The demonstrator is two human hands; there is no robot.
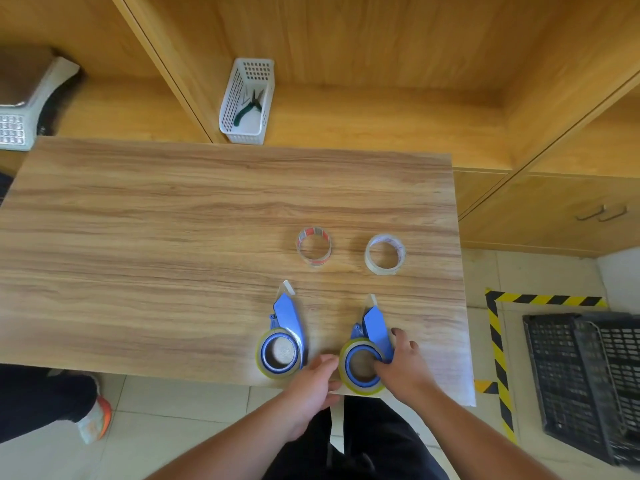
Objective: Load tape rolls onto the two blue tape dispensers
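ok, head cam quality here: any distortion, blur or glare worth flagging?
Head view: wide-angle bowing curves the table edges and shelves; centre sharp, slight blur on the left hand and frame edges; light is soft and even, with only a mild sheen on the right blue tape dispenser.

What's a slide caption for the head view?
Both hands work the right blue dispenser at the wooden table's near edge; left dispenser carries tape; two near-spent rolls lie beyond.
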